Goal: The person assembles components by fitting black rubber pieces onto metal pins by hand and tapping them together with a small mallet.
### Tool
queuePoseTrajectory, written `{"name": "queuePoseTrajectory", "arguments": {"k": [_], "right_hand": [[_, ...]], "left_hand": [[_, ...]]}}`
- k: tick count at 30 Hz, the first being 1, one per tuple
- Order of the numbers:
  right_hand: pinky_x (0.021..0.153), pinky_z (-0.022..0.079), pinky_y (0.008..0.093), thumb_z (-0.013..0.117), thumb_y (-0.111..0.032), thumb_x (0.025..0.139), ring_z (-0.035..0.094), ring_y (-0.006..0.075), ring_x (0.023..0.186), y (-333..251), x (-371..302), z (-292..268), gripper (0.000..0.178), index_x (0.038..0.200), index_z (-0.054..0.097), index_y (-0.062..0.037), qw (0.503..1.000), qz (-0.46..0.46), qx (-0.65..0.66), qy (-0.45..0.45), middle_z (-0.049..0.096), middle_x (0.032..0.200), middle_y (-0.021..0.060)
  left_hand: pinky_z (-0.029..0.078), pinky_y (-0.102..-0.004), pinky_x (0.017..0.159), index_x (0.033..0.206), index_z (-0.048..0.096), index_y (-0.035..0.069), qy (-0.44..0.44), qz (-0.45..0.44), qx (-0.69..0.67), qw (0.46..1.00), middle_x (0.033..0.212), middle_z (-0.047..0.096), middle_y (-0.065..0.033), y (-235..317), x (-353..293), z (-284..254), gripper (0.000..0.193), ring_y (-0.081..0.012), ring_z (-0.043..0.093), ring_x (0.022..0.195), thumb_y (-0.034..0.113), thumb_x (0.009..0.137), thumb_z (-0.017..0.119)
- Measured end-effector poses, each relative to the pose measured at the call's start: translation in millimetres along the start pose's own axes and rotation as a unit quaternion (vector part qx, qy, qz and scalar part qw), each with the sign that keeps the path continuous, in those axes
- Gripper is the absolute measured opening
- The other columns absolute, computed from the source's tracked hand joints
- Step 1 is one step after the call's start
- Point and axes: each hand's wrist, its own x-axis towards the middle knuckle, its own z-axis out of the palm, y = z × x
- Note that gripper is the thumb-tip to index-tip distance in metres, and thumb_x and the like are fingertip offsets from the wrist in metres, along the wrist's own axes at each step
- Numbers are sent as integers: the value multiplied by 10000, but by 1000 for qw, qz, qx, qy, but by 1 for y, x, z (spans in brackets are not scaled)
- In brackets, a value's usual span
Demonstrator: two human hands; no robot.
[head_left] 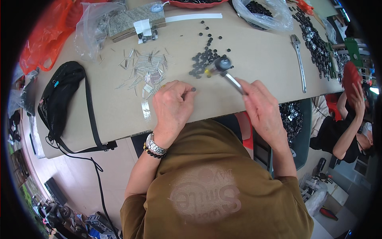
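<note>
My left hand [172, 106], with a metal watch [154, 146] at its wrist, is closed over the table edge, and a small dark round piece [193, 89] shows at its fingertips. A hammer [234, 82] with a metal handle, a dark head and a yellow end is gripped in my right hand [260, 109]. Its head is slightly blurred and hangs over a spread of small black discs [201, 59]. Thin metal pins [147, 67] lie in a loose pile beyond my left hand. A strip of shiny pieces [146, 110] lies beside that hand.
A black bag [65, 99] with a strap lies at the left, near red plastic bags [47, 36]. At the back stands a metal block [137, 20]. A wrench [298, 63] and black parts [314, 44] lie right. Another person [350, 127] holds a red object at far right.
</note>
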Motion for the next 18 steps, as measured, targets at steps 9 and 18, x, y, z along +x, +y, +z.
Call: {"name": "queuePoseTrajectory", "arguments": {"k": [9,18], "right_hand": [[737,530,434,666,-69,931,610,296,889,81,-15,21,387,1317,645,-66,929,153,-297,160,547,953,98],[770,490,410,723,-36,848,587,295,925,65,9,34,374,1219,681,-68,939,67,-248,227,593,1000,94]], "left_hand": [[506,-340,616,1028,654,56,-62,43,89,993,737,654,-124,22,83,-27,111,-226,644,628,95,927,676],[543,-363,666,1164,632,-48,72,28,32,996,851,737,-181,46,232,-40,382,-241,715,750,176,896,787]]}}
